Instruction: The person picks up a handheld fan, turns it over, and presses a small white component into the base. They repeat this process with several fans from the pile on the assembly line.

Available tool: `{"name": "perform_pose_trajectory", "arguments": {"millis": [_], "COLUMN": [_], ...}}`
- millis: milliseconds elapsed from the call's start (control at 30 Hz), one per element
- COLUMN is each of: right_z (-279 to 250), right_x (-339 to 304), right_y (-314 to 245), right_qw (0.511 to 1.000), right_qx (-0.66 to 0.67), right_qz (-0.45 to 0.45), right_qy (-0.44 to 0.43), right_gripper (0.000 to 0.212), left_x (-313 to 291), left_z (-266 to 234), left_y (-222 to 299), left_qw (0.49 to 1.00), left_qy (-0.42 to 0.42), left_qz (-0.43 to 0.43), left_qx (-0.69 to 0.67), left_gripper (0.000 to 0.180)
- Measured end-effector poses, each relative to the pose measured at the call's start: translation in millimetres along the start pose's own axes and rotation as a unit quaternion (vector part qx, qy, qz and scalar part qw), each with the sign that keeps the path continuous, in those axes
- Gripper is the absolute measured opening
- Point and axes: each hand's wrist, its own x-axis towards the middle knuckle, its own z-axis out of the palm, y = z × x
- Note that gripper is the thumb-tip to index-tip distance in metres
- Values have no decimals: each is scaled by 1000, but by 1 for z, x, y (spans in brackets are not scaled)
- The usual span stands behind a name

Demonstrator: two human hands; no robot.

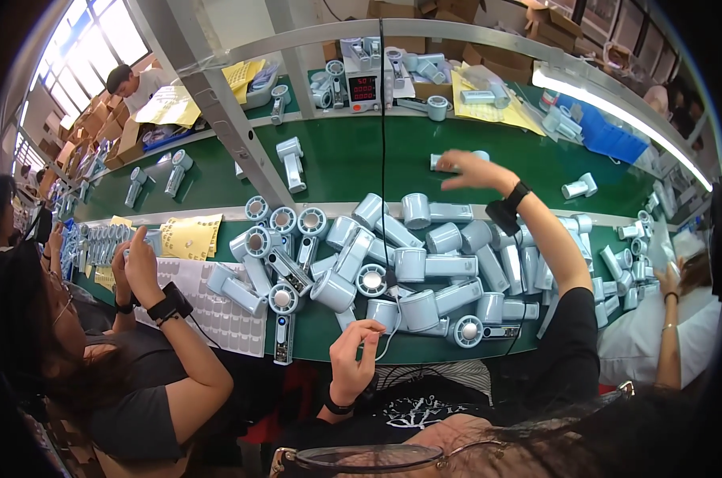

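Note:
My left hand (355,362) is closed near the front edge of the bench, its fingertips pinching the end of a thin white cable (393,323). This cable hangs from a black connector on a cord (383,143) that drops from above. Stretched far across the bench, my right hand (474,170) is open, fingers apart, over a pale blue handheld fan (436,162) on the green conveyor surface. The hand partly hides that fan. Between my hands lies a heap of similar handheld fans (437,267); a few have exposed circuit boards, such as the fan (283,338) left of my left hand.
Co-workers sit close by, one with raised hands (140,267) on the left, another's arm (669,307) on the right. A metal post (245,143) and shelf rail stand ahead. A power supply with red digits (364,93) and a blue bin (604,131) are farther back.

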Motion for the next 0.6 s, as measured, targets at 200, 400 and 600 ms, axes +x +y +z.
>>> {"name": "perform_pose_trajectory", "arguments": {"millis": [200, 400, 600], "right_z": [41, 5, 13], "right_x": [-14, -40, -110], "right_y": [-11, -43, -117], "right_qw": [993, 988, 741], "right_qx": [-41, 46, 624], "right_qz": [-38, 78, 48], "right_qy": [-105, 125, 242], "right_gripper": [44, 45, 38], "left_x": [-4, -7, 4], "left_z": [4, 7, 29], "left_y": [5, 8, 21], "left_qw": [1000, 998, 995], "left_qy": [-5, 5, -54], "left_qz": [15, 14, 39], "left_qx": [-21, -67, -67], "left_gripper": [16, 19, 16]}}
